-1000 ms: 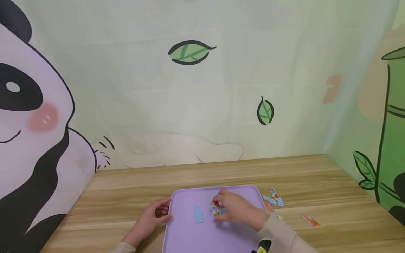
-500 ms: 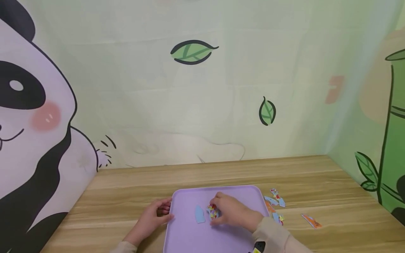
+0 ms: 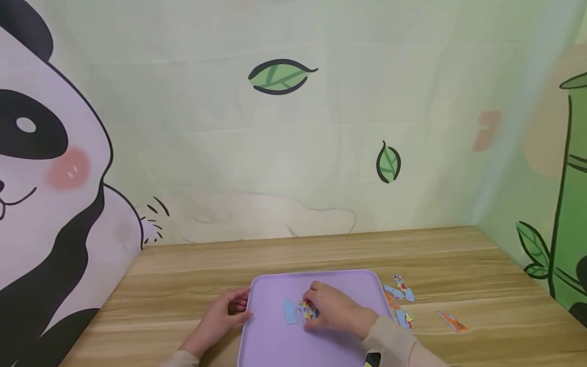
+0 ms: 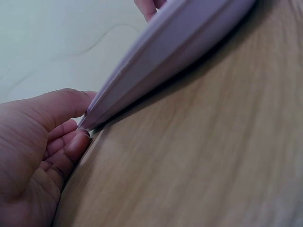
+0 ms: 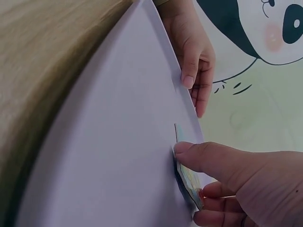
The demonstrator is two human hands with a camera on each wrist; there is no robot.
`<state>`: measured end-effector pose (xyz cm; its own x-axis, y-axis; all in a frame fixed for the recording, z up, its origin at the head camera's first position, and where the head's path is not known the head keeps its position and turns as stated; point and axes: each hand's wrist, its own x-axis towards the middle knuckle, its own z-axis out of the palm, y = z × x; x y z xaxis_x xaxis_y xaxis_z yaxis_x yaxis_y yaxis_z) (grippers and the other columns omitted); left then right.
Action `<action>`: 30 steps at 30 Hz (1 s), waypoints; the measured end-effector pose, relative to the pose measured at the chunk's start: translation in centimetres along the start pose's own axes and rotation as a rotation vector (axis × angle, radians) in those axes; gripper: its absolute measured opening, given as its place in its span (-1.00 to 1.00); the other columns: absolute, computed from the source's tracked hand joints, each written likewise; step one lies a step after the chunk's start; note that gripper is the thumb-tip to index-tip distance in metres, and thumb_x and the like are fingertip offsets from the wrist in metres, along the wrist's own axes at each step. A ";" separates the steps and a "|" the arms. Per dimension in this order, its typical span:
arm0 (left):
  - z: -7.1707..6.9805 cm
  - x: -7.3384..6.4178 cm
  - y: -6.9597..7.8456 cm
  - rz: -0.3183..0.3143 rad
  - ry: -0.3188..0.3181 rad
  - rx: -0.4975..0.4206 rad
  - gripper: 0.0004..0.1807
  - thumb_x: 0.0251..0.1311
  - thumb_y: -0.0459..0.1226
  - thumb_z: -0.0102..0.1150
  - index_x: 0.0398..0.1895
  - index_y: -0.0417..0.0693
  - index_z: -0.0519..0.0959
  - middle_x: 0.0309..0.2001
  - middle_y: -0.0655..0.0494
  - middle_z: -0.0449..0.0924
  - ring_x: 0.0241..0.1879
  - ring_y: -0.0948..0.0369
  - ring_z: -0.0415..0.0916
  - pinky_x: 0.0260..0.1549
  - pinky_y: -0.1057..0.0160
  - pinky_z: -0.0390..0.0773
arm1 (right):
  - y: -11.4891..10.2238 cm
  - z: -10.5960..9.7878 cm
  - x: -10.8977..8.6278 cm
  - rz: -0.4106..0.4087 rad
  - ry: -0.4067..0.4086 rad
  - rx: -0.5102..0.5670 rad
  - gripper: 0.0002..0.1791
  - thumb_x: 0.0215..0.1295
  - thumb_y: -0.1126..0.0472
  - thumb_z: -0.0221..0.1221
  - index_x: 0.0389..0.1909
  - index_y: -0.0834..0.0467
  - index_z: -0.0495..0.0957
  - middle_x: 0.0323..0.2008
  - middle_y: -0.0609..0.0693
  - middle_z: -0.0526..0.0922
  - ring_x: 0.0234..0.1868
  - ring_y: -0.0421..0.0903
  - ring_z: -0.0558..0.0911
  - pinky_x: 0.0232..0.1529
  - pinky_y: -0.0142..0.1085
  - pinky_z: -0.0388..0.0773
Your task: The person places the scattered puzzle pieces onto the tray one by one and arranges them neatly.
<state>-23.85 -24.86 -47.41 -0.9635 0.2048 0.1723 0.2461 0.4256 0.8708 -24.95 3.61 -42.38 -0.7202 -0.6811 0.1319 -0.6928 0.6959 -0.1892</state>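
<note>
A light purple tray (image 3: 275,349) lies on the wooden table. My left hand (image 3: 220,317) pinches its left rim, thumb on top and fingers below, as the left wrist view shows. Over the tray, my right hand (image 3: 339,308) pinches a multicoloured flat puzzle piece (image 3: 308,309) between thumb and fingers. In the right wrist view that puzzle piece (image 5: 189,182) stands tilted, its lower edge close to the tray surface; contact is hard to tell. A plain light blue puzzle piece (image 3: 290,311) lies flat on the tray, just left of the held one.
Several loose puzzle pieces (image 3: 403,291) lie on the table beside the tray's right edge, some partly overlapping. One orange piece (image 3: 452,321) lies farther right. Behind the wooden table (image 3: 202,260) hangs a backdrop (image 3: 321,153) with a panda and leaves.
My right hand has moved a little left with the multicoloured puzzle piece, bringing it close beside the light blue one. My left hand stays at the tray rim.
</note>
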 end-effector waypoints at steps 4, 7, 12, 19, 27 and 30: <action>-0.1 0.0 0.0 -0.009 -0.009 -0.001 -0.39 0.04 -0.41 0.36 0.18 -0.46 0.41 -0.06 -0.20 0.55 -0.16 0.31 0.51 -0.13 0.46 0.61 | 0.0 0.1 0.0 -0.003 -0.002 -0.039 -0.46 -0.09 -0.06 0.44 -0.13 0.19 0.63 -0.33 -0.12 0.45 -0.34 -0.29 0.37 -0.22 -0.44 0.50; -0.1 0.0 0.1 -0.013 -0.005 -0.001 -0.39 0.03 -0.41 0.36 0.18 -0.45 0.41 -0.07 -0.18 0.55 -0.15 0.26 0.52 -0.13 0.45 0.62 | 0.0 0.1 0.0 -0.008 -0.001 -0.061 -0.47 -0.09 -0.07 0.44 -0.14 0.17 0.63 -0.33 -0.13 0.45 -0.33 -0.29 0.37 -0.21 -0.44 0.50; 0.0 0.0 0.2 -0.018 0.007 0.003 -0.38 0.01 -0.41 0.37 0.18 -0.44 0.42 -0.08 -0.17 0.55 -0.16 0.24 0.53 -0.14 0.45 0.63 | -0.1 -0.1 -0.1 -0.019 0.002 -0.056 -0.49 -0.09 -0.05 0.43 -0.15 0.17 0.63 -0.35 -0.13 0.44 -0.35 -0.30 0.36 -0.24 -0.45 0.49; 0.0 -0.1 0.2 -0.022 0.013 0.001 -0.39 0.01 -0.41 0.38 0.18 -0.42 0.43 -0.06 -0.17 0.55 -0.15 0.21 0.54 -0.13 0.43 0.63 | -0.4 -0.6 -0.2 -0.015 -0.003 -0.052 -0.44 -0.08 -0.05 0.44 -0.08 0.19 0.62 -0.31 -0.11 0.48 -0.35 -0.31 0.38 -0.21 -0.44 0.52; 0.0 -0.2 0.4 -0.034 0.010 -0.006 -0.38 0.02 -0.40 0.37 0.19 -0.41 0.42 -0.06 -0.16 0.55 -0.13 0.18 0.54 -0.13 0.43 0.63 | -0.3 -1.5 -0.6 0.019 0.007 -0.037 -0.38 -0.08 -0.07 0.44 0.00 0.17 0.59 -0.17 -0.04 0.54 -0.22 -0.19 0.55 -0.11 -0.32 0.62; 0.0 -0.2 0.5 -0.033 0.011 -0.002 -0.38 0.02 -0.41 0.37 0.19 -0.42 0.42 -0.06 -0.16 0.55 -0.14 0.19 0.54 -0.13 0.44 0.62 | -0.1 -2.0 -0.7 0.022 0.011 -0.011 -0.39 -0.04 -0.05 0.42 0.02 0.19 0.58 -0.13 -0.01 0.55 -0.14 -0.12 0.59 -0.03 -0.25 0.62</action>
<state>-23.56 -24.73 -47.01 -0.9721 0.1814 0.1487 0.2144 0.4302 0.8769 -24.47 4.50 -40.52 -0.7358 -0.6628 0.1389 -0.6769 0.7134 -0.1814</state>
